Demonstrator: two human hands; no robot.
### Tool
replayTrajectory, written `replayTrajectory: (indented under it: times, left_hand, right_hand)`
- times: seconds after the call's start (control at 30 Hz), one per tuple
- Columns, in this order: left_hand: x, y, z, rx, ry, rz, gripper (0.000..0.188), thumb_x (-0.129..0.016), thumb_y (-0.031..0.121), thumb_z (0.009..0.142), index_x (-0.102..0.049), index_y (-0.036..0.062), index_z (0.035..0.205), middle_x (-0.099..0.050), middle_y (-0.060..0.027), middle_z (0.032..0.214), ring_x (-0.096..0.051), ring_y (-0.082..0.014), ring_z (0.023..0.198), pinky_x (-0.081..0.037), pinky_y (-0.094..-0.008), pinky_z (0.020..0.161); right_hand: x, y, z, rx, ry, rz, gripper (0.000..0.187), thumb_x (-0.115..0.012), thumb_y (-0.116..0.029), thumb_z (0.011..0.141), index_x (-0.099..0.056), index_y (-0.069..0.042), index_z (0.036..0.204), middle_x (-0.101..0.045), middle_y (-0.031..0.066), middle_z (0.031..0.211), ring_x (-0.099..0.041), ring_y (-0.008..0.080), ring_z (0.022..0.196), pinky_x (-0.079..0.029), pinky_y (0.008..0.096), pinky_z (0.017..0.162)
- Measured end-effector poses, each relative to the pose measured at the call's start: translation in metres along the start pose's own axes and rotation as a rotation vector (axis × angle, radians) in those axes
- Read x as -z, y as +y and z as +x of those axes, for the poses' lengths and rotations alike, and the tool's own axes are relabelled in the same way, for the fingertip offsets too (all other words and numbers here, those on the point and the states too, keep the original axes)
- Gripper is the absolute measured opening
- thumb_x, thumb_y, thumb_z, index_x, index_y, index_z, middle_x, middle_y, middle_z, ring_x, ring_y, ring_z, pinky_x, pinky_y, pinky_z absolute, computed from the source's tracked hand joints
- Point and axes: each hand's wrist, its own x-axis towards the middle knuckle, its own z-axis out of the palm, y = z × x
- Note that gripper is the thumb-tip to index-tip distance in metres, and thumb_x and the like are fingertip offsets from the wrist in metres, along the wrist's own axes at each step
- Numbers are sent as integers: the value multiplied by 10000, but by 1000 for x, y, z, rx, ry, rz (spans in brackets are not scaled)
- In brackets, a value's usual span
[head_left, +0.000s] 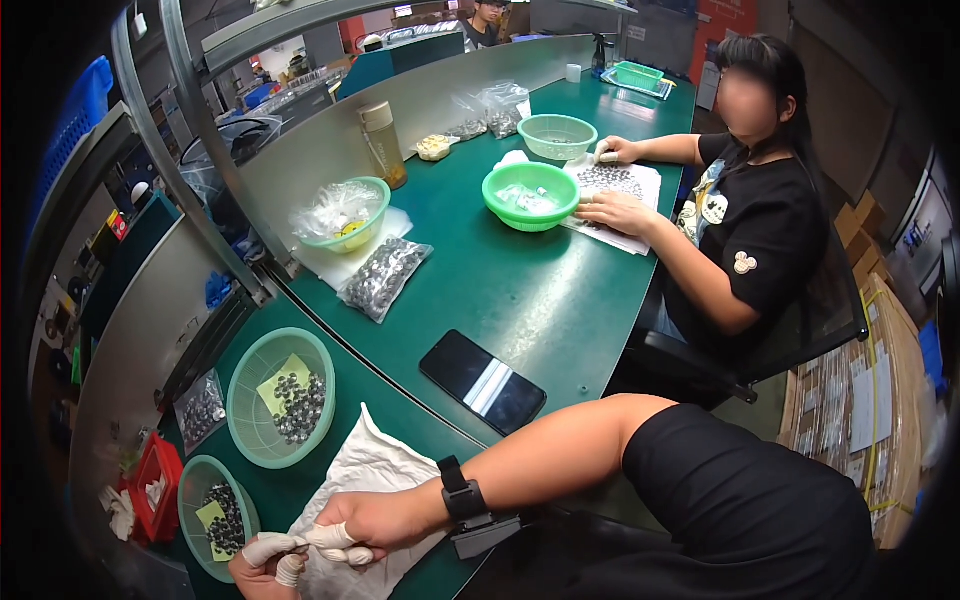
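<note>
Over a white cloth (375, 462) at the near edge of the green table, my two hands meet with their fingertips together. White finger cots cover several fingers. My left hand (268, 566) is closed in a pinch; whatever lies in it is too small or hidden. My right hand (352, 527) is pinched closed against it, and its contents cannot be made out either. Just left of my hands stands a pale green basket (187, 500) with small dark round parts and a yellow note. Beyond it, a larger green basket (240, 400) holds small silvery round parts and another yellow note.
A black phone (482, 382) lies right of the cloth. Past it rest a bag of metal parts (385, 277), a bowl of plastic bags (375, 222) and a bottle (382, 145). A red bin (158, 490) is far left. Across the table a co-worker (745, 210) handles parts on paper.
</note>
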Motion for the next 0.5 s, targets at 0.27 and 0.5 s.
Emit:
replayTrajectory:
  times: [0.27, 0.5]
  left_hand:
    - [-1, -23, 0, 143, 142, -58, 271, -769, 214, 788, -649, -21, 847, -610, -55, 678, -552, -112, 541, -404, -200, 486]
    - [-7, -25, 5, 23, 125, -45, 228, -712, 182, 841, -630, -20, 907, -608, -57, 748, -546, -98, 594, -409, -198, 523]
  right_hand:
    - [-5, 5, -5, 396, 81, -843, 367, -470, -284, 998, -512, -59, 712, -466, -22, 582, -388, 62, 502, -310, 226, 486]
    - [-8, -8, -9, 137, 55, -247, 386, -462, -296, 1002, -522, -61, 701, -466, -22, 580, -384, 61, 502, -294, 220, 470]
